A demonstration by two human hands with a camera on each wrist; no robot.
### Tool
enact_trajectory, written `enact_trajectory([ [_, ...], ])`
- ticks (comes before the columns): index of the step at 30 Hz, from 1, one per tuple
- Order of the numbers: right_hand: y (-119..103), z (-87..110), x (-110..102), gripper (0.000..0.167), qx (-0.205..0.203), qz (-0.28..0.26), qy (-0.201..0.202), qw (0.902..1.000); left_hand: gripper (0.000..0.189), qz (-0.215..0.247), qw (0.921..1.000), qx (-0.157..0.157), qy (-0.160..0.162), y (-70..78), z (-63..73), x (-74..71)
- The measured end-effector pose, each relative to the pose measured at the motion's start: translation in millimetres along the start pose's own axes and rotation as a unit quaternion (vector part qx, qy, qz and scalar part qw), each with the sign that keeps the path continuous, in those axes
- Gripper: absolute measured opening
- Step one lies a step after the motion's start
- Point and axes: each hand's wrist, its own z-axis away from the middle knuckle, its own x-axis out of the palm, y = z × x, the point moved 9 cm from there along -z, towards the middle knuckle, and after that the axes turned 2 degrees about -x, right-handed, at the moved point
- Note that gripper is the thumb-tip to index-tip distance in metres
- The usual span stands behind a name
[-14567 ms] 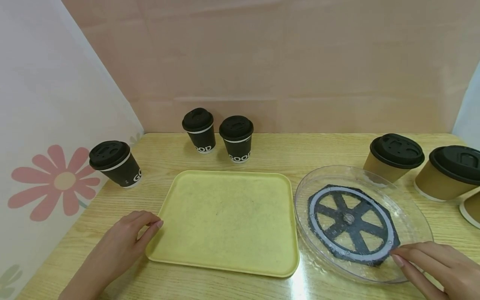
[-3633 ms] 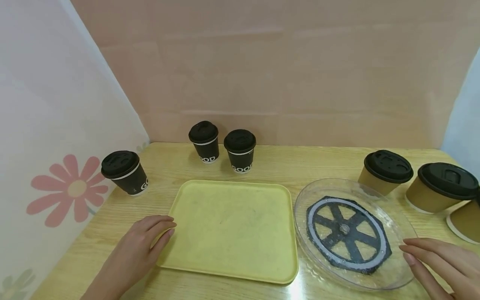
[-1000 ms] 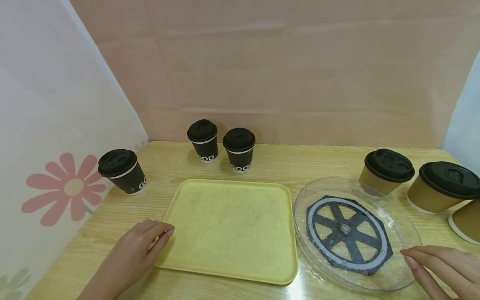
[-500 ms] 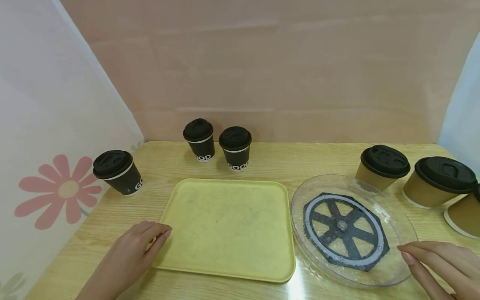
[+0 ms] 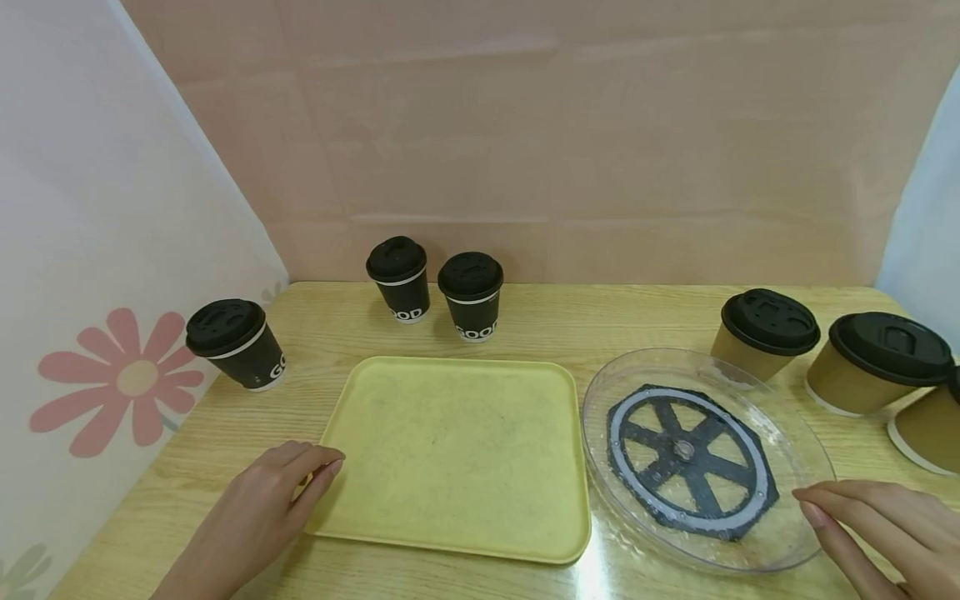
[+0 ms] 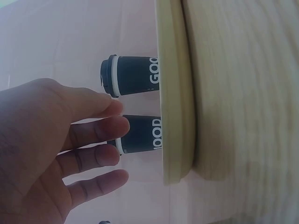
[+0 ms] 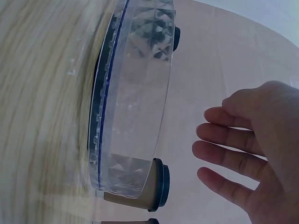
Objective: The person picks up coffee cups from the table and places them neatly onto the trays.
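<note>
My left hand [image 5: 258,508] hovers at the left edge of a yellow rectangular tray [image 5: 457,458], its fingers loosely bent and holding nothing. The left wrist view shows a gap between those fingers [image 6: 100,130] and the tray's rim [image 6: 175,93]. On the right, a round clear plastic dish [image 5: 795,458] lies over a dark octagonal piece with a pale ring and spokes [image 5: 693,462]. Near the dish's right rim is my right hand [image 5: 892,533], also holding nothing. In the right wrist view its relaxed fingers [image 7: 229,135] are apart from the dish wall [image 7: 140,107].
Behind the tray stand two black lidded paper cups [image 5: 401,292] [image 5: 472,312]. Another black cup [image 5: 251,358] is at the far left by the flowered wall. Brown cups with black lids [image 5: 757,350] [image 5: 862,383] [image 5: 930,429] line the right side, beyond the dish. A plain backdrop [image 5: 525,150] closes off the rear.
The head view has tilted and shifted slightly across the earlier frames. Both hands keep nearly the same places beside the tray and dish, and the cups, tray and dish stay put.
</note>
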Motion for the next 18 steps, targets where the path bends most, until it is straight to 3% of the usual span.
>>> enact_trajectory([
  [7,-1.5,1.1,-1.3,0.061,-0.011,-0.018,0.025,0.9995,0.017,-0.001,0.9999,0.011,0.010,0.1,0.1,-1.2],
  [18,-3.7,0.1,-3.3,0.059,-0.023,-0.025,0.027,0.9990,0.020,0.008,0.9999,0.013,0.008,-0.8,0.5,-0.5],
])
